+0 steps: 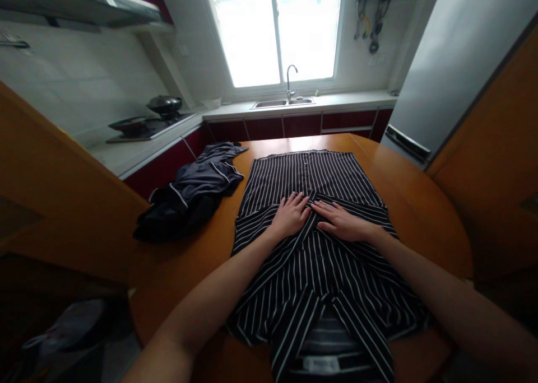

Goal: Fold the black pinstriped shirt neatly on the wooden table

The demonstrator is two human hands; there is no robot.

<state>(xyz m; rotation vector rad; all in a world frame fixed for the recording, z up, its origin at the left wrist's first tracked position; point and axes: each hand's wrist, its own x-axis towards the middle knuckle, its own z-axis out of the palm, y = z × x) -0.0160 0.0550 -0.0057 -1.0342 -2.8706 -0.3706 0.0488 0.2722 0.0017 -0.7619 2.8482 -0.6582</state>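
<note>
Black-and-white striped button-up shirt (309, 173) spread on a rounded wooden table (428, 220)

The shirt lies along the middle of the table, hem toward the table's far edge and collar (294, 330) at its near edge, by the person. Both long sleeves (257, 226) are folded inward, meeting at the centre. The left hand (290, 215) and right hand (343, 224) rest palm down there, nearly touching, opened out with fingers extended, gripping nothing I can see. Dark garments with white piping (197, 184) are heaped along the table's left edge. Beyond the table's far edge is a steel sink (269, 104); a silver refrigerator (449, 64) stands to the table's right.
</note>
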